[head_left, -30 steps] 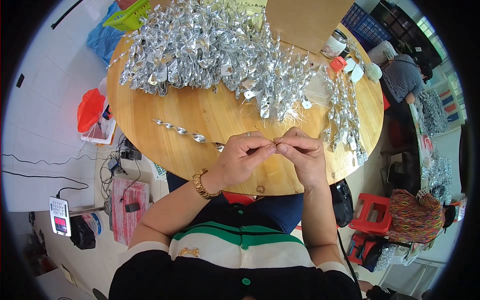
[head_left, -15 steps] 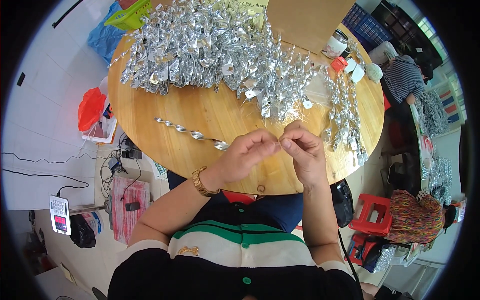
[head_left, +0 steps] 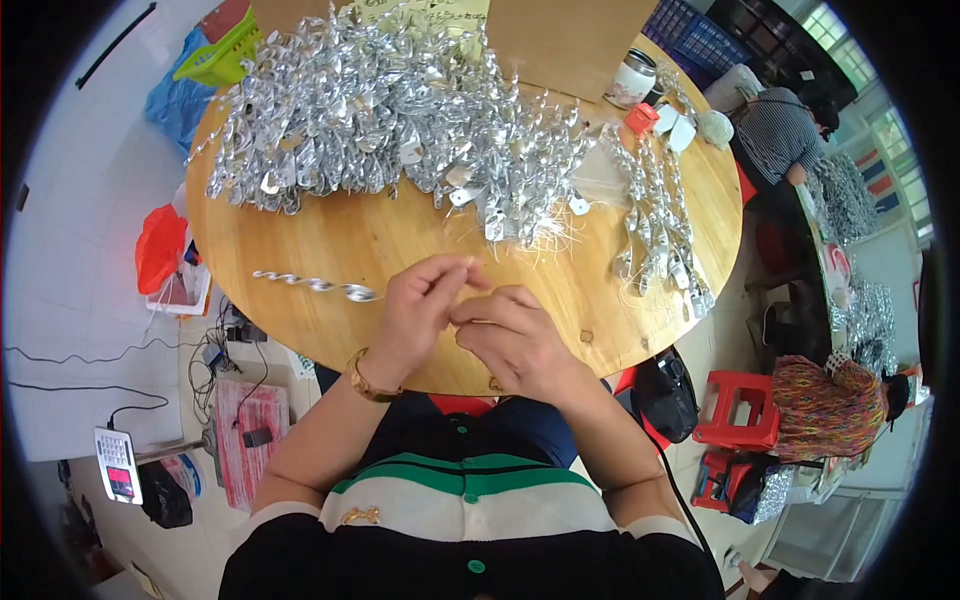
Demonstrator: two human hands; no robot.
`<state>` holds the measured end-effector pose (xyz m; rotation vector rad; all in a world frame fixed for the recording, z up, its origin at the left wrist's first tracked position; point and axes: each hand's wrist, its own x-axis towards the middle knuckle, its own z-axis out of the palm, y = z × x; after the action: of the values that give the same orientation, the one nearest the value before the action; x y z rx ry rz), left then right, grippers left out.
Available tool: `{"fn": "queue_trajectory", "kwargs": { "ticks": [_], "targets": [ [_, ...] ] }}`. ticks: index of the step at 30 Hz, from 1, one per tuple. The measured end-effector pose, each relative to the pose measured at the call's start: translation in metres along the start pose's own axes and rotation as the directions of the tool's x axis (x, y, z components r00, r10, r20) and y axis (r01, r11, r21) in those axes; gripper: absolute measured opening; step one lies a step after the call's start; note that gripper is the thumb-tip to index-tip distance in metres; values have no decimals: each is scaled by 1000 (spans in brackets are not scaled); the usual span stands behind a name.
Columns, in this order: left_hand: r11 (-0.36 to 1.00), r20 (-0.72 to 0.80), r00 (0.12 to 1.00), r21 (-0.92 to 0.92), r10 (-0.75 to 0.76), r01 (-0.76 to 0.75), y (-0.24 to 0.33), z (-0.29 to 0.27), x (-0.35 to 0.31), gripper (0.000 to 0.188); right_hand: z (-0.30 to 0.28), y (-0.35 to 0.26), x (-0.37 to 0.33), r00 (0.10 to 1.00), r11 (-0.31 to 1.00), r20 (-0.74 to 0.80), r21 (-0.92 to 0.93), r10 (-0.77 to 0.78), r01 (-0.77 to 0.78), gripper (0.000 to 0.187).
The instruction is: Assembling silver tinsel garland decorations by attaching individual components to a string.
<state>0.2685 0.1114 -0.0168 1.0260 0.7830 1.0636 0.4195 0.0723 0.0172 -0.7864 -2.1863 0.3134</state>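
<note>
My left hand [head_left: 425,308] is above the near part of the round wooden table, its fingers bent closed. My right hand [head_left: 520,338] almost meets it from the right, the fingers curled and pinched together. Whatever the fingertips hold is too small or hidden to make out. Beside my left hand a single twisted silver foil strip [head_left: 315,284] points out to the left, its wide end close to the hand. I cannot tell whether it is joined to what the fingers pinch. Beyond the hands is a loose tangle of thin pale threads [head_left: 553,231].
A large heap of twisted silver strips [head_left: 340,120] covers the far table [head_left: 245,235]. More strips [head_left: 660,225] lie at the right, near a jar [head_left: 632,80] and small red box [head_left: 641,118]. A cardboard box [head_left: 560,45] stands behind. Two people sit farther right, by a red stool [head_left: 735,408].
The view has shifted a little. Both hands have come nearer to me and to the left, and my right hand has turned inward. The single strip has also moved left.
</note>
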Motion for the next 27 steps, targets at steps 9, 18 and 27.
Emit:
{"fn": "queue_trajectory", "kwargs": {
  "ticks": [9, 18, 27],
  "targets": [
    [972, 401, 914, 231, -68, -30, -2, -12, -9, 16, 15, 14, -14, 513, 85, 137, 919, 848, -386, 9],
    [754, 188, 939, 560, 287, -343, 4, 3, -10, 11, 10, 17, -15, 555, 10, 239, 913, 797, -409, 6],
    [987, 201, 966, 58, -160, 151, 13, -3, -2, 6, -5, 27, -10, 682, 152, 163, 913, 713, -378, 14]
  ]
}}
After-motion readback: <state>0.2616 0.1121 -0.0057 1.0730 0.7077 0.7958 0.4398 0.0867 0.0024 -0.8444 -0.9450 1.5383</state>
